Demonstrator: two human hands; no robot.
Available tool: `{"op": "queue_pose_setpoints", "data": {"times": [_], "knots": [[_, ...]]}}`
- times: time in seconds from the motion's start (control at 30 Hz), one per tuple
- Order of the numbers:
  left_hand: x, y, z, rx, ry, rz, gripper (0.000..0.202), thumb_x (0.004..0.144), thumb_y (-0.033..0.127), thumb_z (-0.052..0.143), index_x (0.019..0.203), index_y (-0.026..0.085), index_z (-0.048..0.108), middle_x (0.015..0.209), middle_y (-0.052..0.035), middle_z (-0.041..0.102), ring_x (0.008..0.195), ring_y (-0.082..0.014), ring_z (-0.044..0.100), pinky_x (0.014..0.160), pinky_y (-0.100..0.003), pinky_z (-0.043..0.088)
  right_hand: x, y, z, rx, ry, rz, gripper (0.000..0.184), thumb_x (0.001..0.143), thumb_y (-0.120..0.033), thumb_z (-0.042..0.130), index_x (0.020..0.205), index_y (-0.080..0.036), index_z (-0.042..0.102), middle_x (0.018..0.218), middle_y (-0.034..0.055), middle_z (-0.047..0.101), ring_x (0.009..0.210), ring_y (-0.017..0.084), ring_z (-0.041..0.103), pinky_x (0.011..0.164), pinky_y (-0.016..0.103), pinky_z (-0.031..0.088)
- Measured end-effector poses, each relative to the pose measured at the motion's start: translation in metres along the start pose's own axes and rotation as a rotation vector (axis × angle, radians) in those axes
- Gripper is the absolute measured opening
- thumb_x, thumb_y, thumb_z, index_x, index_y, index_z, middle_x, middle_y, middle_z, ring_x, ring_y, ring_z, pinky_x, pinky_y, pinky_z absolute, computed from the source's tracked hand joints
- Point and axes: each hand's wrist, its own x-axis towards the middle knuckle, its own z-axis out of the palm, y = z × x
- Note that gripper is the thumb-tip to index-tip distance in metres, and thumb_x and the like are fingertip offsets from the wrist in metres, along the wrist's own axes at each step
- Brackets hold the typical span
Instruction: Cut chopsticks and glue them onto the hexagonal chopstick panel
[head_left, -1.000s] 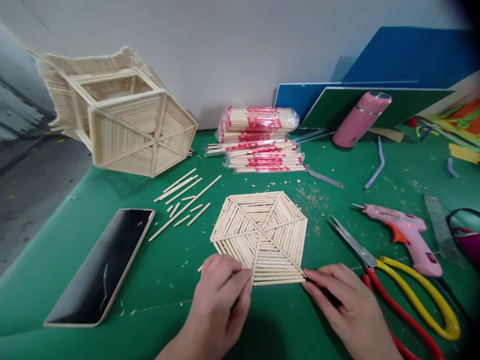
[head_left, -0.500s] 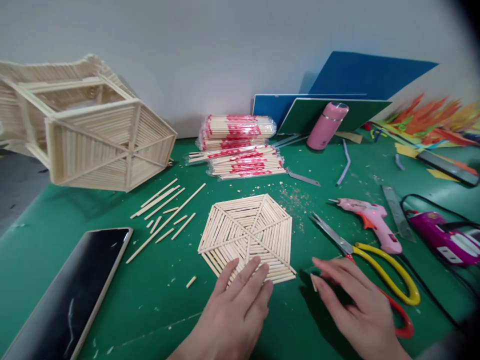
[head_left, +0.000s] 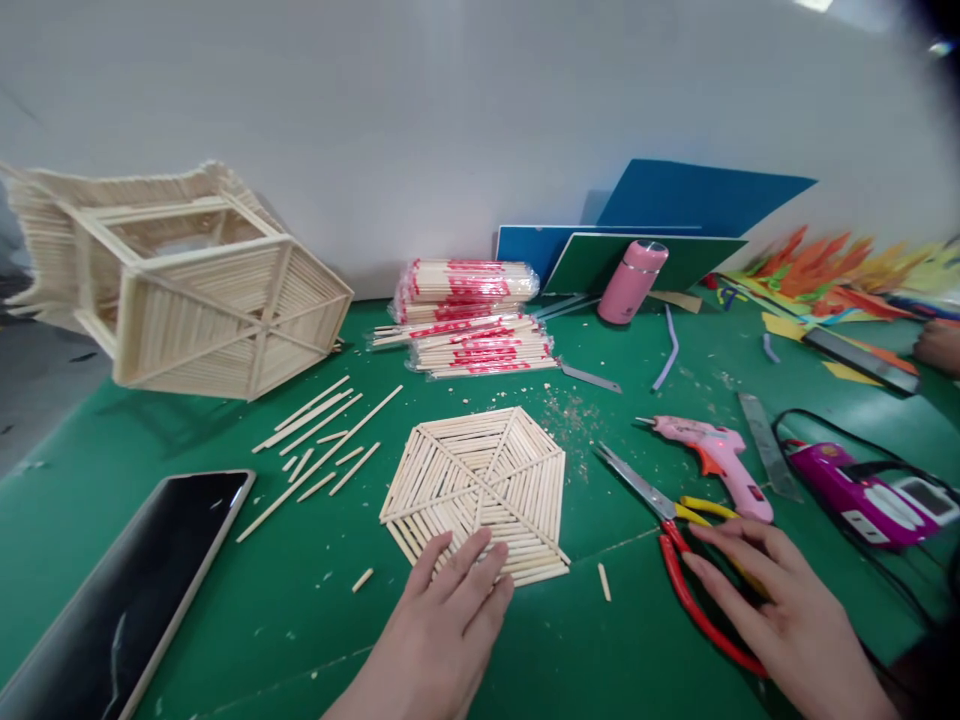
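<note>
Head view. Left hand [head_left: 442, 640]: palm down, fingers extended and slightly fanned, tips resting on the near edge of the stick panel [head_left: 472, 470]; nothing gripped. Panel lies flat on the green bench [head_left: 300, 620], directly beneath and beyond these fingers; many-sided, sticks laid in bands between crossing spokes. A short offcut [head_left: 363, 580] lies just left of the left fingers. Farther out on that side: loose sticks [head_left: 322, 455], then a dark-screened phone [head_left: 135, 590]. Well beyond them, a large stick structure [head_left: 232, 310] lies tipped on its side.

Right hand [head_left: 787, 610]: thumb and forefinger slightly parted, at the handles of the scissors [head_left: 637, 485] (one red, one yellow); cannot tell whether the fingers have closed on a handle. Blades point away from the fingers, slightly parted at the tips. A second short stick piece [head_left: 604, 582] lies between the two hands, nearer the panel. Beyond the right fingers: pink glue gun [head_left: 709, 455], orange trigger, small red light; metal ruler [head_left: 769, 445] just right of it; purple device [head_left: 862, 490] farther right.

Far beyond the left fingers: wrapped stick bundles [head_left: 480, 345]. Pink bottle [head_left: 634, 283] stands to their right, tilted in view.
</note>
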Motion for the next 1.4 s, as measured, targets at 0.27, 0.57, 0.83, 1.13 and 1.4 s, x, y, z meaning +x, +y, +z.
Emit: {"op": "queue_pose_setpoints", "data": {"times": [0.27,0.57,0.83,1.13,1.4], "knots": [[0.006,-0.003,-0.016,0.01,-0.124,0.049,0.041,0.077,0.013,0.042,0.116,0.016,0.049,0.126,-0.0085,0.049,0.117,-0.0271,0.042,0.09,-0.045,0.04,0.027,0.029,-0.001,0.043,-0.073,-0.116,0.029,0.08,-0.042,0.049,0.09,-0.021,0.067,0.098,0.0072,0.051,0.09,0.022,0.055,0.075,0.037,0.047],[0.001,0.004,-0.006,-0.157,-0.02,-0.102,0.036,0.082,0.014,0.038,0.116,0.02,0.05,0.125,-0.0062,0.051,0.118,-0.0239,0.041,0.097,-0.047,0.033,0.068,0.053,-0.003,0.046,-0.163,-0.317,0.027,0.081,-0.039,0.049,0.097,-0.025,0.066,0.091,0.005,0.053,0.086,0.02,0.055,0.074,0.037,0.047],[0.003,0.005,-0.007,-0.184,-0.017,-0.115,0.033,0.085,0.017,0.034,0.113,0.02,0.051,0.123,-0.0054,0.053,0.118,-0.0238,0.042,0.096,-0.047,0.031,0.063,-0.02,-0.002,0.061,0.058,-0.275,0.025,0.079,-0.025,0.055,0.103,-0.023,0.059,0.096,0.0066,0.055,0.09,0.021,0.054,0.082,0.037,0.043],[0.005,0.006,-0.007,-0.185,-0.013,-0.142,0.033,0.086,0.018,0.033,0.116,0.021,0.048,0.122,-0.0045,0.054,0.116,-0.0214,0.043,0.097,-0.044,0.029,0.062,-0.082,0.006,0.272,-0.539,-0.447,0.014,0.082,-0.018,0.047,0.09,-0.019,0.058,0.081,0.0047,0.056,0.076,0.015,0.052,0.066,0.028,0.044],[0.003,0.006,-0.004,-0.168,-0.048,-0.13,0.028,0.081,0.017,0.042,0.106,0.02,0.053,0.122,-0.0077,0.053,0.118,-0.0261,0.041,0.097,-0.049,0.026,0.042,-0.061,-0.005,0.164,-0.685,-0.4,0.015,0.084,-0.025,0.045,0.092,-0.023,0.057,0.087,0.0055,0.059,0.079,0.017,0.055,0.067,0.029,0.047]]}}
